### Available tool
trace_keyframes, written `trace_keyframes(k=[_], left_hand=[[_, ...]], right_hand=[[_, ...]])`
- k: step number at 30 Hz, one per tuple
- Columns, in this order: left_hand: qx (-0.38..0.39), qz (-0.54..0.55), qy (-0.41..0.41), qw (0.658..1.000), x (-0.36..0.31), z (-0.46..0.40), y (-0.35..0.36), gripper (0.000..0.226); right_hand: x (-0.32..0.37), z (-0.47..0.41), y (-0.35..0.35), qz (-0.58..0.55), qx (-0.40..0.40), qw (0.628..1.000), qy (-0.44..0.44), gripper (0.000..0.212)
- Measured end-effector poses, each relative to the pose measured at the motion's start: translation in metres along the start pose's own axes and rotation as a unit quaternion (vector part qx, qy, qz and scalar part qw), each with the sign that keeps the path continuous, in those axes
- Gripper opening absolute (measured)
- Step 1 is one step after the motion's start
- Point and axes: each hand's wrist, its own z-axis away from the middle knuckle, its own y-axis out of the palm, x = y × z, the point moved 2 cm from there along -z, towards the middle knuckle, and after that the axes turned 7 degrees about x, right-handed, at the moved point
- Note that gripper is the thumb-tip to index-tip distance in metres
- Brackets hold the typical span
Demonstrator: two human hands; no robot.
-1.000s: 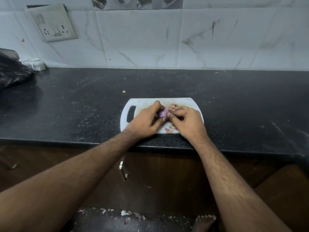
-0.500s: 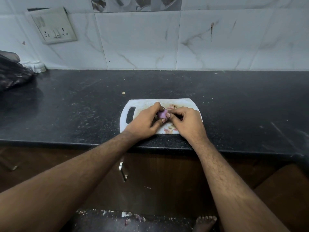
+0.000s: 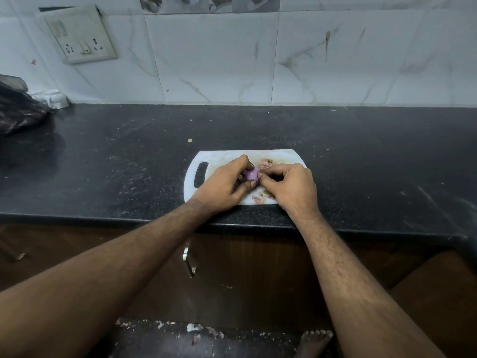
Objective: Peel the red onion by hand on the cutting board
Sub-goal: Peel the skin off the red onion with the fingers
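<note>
Most of dry skin judged removed: red onion [image 3: 251, 174] showing smooth purple, held above white cutting board [image 3: 219, 157]. Gripped by left hand [image 3: 224, 186], fingers curled round it. Right hand [image 3: 291, 187] fingertips [image 3: 261, 174] pinched at its side, remnant unconfirmed; peel scraps [image 3: 265, 162] noted on board.

Both hands, left [image 3: 222, 186] and right [image 3: 291, 186], grip the red onion [image 3: 251, 174] over the cutting board [image 3: 219, 157].

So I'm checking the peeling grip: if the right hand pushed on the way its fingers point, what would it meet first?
The red onion, which its fingers already appear to touch, then the left hand holding it over the cutting board.
</note>
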Motion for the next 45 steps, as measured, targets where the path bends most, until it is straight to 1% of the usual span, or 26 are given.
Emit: trace_keyframes(k=[7, 13, 16, 21, 24, 27, 28, 31, 34, 38, 41, 43, 45], left_hand=[[-0.002, -0.001, 0.002, 1.000, -0.001, 0.000, 0.000, 0.024], [-0.007, -0.016, 0.008, 1.000, 0.000, -0.001, 0.001, 0.022], [-0.007, -0.014, 0.006, 1.000, 0.000, 0.000, 0.001, 0.022], [-0.014, -0.008, 0.011, 1.000, 0.000, 0.000, 0.001, 0.026], [-0.016, -0.003, 0.025, 1.000, -0.003, 0.000, 0.000, 0.029], [-0.011, -0.009, 0.025, 1.000, -0.003, 0.000, 0.000, 0.049], [-0.009, -0.021, 0.024, 0.999, -0.002, -0.001, 0.001, 0.053], [-0.003, -0.047, 0.020, 0.999, 0.000, -0.002, 0.000, 0.049], [-0.016, -0.023, 0.003, 1.000, 0.000, -0.002, 0.000, 0.043], [-0.017, -0.005, -0.013, 1.000, 0.001, -0.001, 0.000, 0.044], [-0.014, 0.000, -0.017, 1.000, 0.000, 0.000, -0.001, 0.045], [-0.013, 0.003, -0.016, 1.000, 0.001, 0.001, -0.001, 0.044], [-0.013, 0.008, -0.013, 1.000, 0.001, 0.001, 0.000, 0.042]], right_hand=[[0.007, 0.004, -0.001, 0.045, -0.013, 0.999, -0.008, 0.016], [0.014, 0.010, 0.001, 0.176, -0.027, 0.983, -0.041, 0.013], [0.016, 0.009, 0.001, 0.209, -0.018, 0.977, -0.047, 0.014], [0.011, 0.005, 0.002, 0.177, -0.018, 0.984, -0.030, 0.021], [0.009, 0.003, 0.002, 0.163, -0.021, 0.986, -0.003, 0.018], [0.006, 0.002, 0.002, 0.155, -0.025, 0.988, 0.013, 0.013], [0.005, 0.001, 0.003, 0.149, -0.028, 0.988, 0.016, 0.012], [0.003, 0.000, 0.003, 0.125, -0.034, 0.991, 0.027, 0.009], [0.000, -0.002, 0.003, 0.103, -0.041, 0.993, 0.035, 0.007], [0.000, -0.002, 0.003, 0.104, -0.047, 0.993, 0.018, 0.010], [0.002, -0.001, 0.002, 0.112, -0.056, 0.992, 0.001, 0.029], [0.002, -0.001, 0.002, 0.118, -0.064, 0.991, -0.027, 0.031], [0.003, -0.003, 0.003, 0.088, -0.045, 0.992, -0.075, 0.033]])
